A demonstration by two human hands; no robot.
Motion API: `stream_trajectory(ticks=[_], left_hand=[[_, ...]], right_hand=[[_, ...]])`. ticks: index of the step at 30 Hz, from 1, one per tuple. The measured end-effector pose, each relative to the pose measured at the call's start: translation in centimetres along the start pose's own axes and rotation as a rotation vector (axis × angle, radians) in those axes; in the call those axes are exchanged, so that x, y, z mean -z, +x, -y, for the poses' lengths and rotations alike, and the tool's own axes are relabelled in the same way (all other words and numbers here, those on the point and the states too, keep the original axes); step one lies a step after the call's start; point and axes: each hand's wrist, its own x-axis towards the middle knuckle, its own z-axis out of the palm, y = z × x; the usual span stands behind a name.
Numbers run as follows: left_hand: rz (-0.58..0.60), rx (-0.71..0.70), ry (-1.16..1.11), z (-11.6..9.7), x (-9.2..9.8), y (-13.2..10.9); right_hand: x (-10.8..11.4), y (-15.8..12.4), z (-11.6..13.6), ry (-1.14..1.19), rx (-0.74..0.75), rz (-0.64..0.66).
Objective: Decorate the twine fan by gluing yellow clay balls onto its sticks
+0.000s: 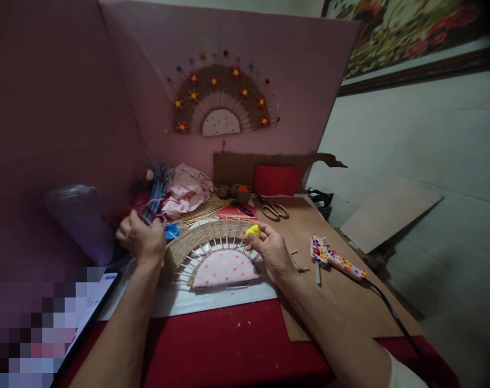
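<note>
In the head view, my right hand (pixel 274 253) pinches a small, soft-looking yellow piece (pixel 253 231) between thumb and fingers. It is held over the right part of a half-round twine craft (pixel 204 233), which has short sticks running in to a padded pink dotted half-circle (pixel 224 268). My left hand (pixel 143 238) is at the left, beyond the craft's edge, with its fingers curled together. What lies in those fingers, if anything, is hidden. Pink fuzzy strands (pixel 152 207) loop just above it, and a blue packet (pixel 172 231) sits beside it.
A hot glue gun (pixel 336 258) with a black cord lies on brown board (pixel 309 302) at right. Scissors (pixel 274 209) and a dark cutter (pixel 242 209) lie behind the craft. Crumpled dotted cloth (pixel 188 188) is at back left. A similar flowered half-circle (pixel 220 81) hangs on the pink panel.
</note>
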Motion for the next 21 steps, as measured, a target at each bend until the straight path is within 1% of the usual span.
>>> stream_trajectory(ticks=[1, 2, 3, 4, 5, 7, 8, 9, 10, 12, 14, 15, 17, 19, 21], left_hand=[[-0.081, -0.110, 0.092, -0.5, -0.1, -0.6], [-0.108, -0.216, 0.146, -1.0, -0.5, -1.5], [-0.050, -0.285, 0.129, -1.5, -1.0, -2.7], [0.095, -0.301, 0.046, -2.0, -1.7, -4.1], [0.308, -0.251, -0.085, -2.5, -2.3, -5.6], [0.793, -0.008, -0.369, -3.2, -3.6, -8.5], [0.917, 0.124, -0.513, -3.4, -4.1, -9.7], [1.000, 0.253, -0.646, -3.5, -4.4, -10.7], [1.038, 0.372, -0.763, -3.6, -4.6, -11.3], [0.994, 0.558, -0.927, -3.4, -4.6, -11.6], [0.896, 0.646, -0.959, -3.0, -4.4, -10.9], [0.855, 0.657, -0.933, -2.7, -4.3, -10.5], [0.790, 0.632, -0.864, -2.3, -4.1, -9.8], [0.765, 0.603, -0.840, -2.2, -4.1, -9.6], [0.758, 0.589, -0.868, -2.4, -4.1, -9.8]], right_hand=[[0.0, 0.0, 0.0, -0.065, 0.027, 0.003], [0.1, -0.1, -0.1, -0.145, 0.066, 0.008], [0.1, -0.3, -0.1, -0.237, 0.120, 0.013], [0.1, -0.4, -0.2, -0.337, 0.187, 0.019], [0.1, -0.6, -0.3, -0.442, 0.266, 0.026], [0.1, -0.9, -0.5, -0.636, 0.440, 0.044], [0.1, -1.1, -0.5, -0.713, 0.516, 0.070], [0.1, -1.2, -0.5, -0.772, 0.575, 0.107], [0.1, -1.3, -0.5, -0.810, 0.616, 0.150], [0.2, -1.4, -0.4, -0.850, 0.657, 0.222], [0.2, -1.5, -0.2, -0.869, 0.684, 0.221], [0.1, -1.5, -0.1, -0.866, 0.694, 0.198], [0.1, -1.6, -0.1, -0.837, 0.690, 0.143], [-0.1, -1.7, -0.2, -0.810, 0.668, 0.114], [-0.3, -1.9, -0.4, -0.812, 0.659, 0.114]])
